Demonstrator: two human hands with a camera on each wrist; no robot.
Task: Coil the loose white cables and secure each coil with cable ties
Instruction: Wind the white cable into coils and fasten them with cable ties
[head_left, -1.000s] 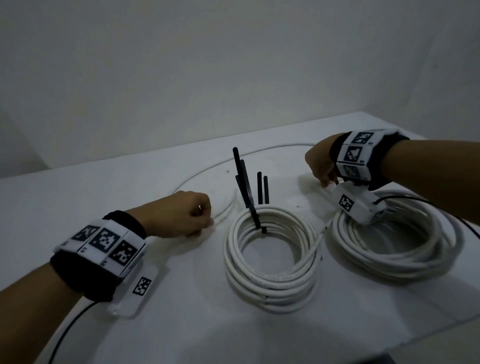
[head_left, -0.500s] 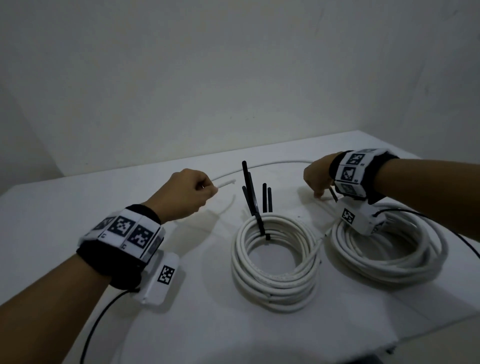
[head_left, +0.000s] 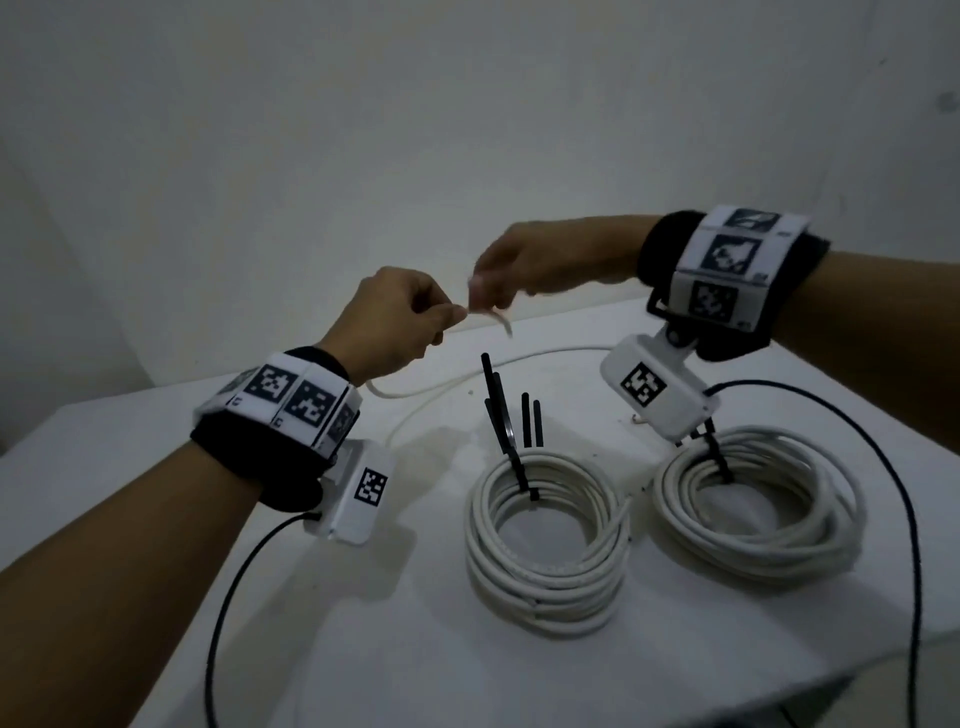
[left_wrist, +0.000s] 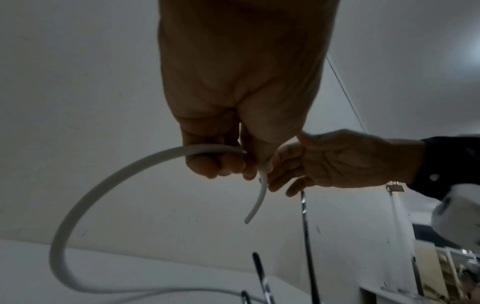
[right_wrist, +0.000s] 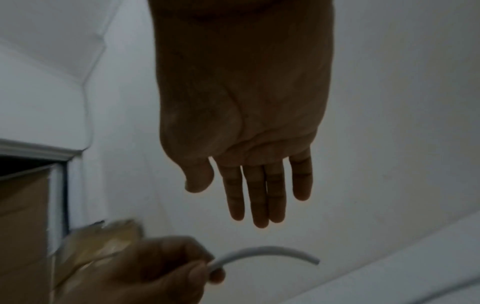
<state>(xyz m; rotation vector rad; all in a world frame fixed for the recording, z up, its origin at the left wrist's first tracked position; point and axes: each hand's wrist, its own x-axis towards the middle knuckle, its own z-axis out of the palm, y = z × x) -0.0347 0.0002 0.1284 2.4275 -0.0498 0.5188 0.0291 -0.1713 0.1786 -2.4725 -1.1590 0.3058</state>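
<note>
My left hand (head_left: 400, 322) is raised above the table and grips the loose white cable (head_left: 519, 358) close to its free end (head_left: 501, 322). The rest of that cable trails down and curves across the back of the table. In the left wrist view the cable (left_wrist: 103, 185) arcs out of my curled fingers (left_wrist: 223, 164). My right hand (head_left: 524, 265), blurred, hovers by the cable end. Its fingers (right_wrist: 259, 195) are straight and hold nothing. Two finished white coils lie on the table, the middle one (head_left: 545, 577) and the right one (head_left: 769, 545), each with a black cable tie (head_left: 498, 410) sticking up.
Short black ties (head_left: 530, 421) stand behind the middle coil. Black sensor wires (head_left: 218, 597) run from both wrists over the white table (head_left: 363, 649). The table's front right edge (head_left: 779, 691) is close to the coils. A plain wall stands behind.
My left hand has lifted the cable end off the table and upward. My right hand has left the right coil's far side and risen leftward to the cable end.
</note>
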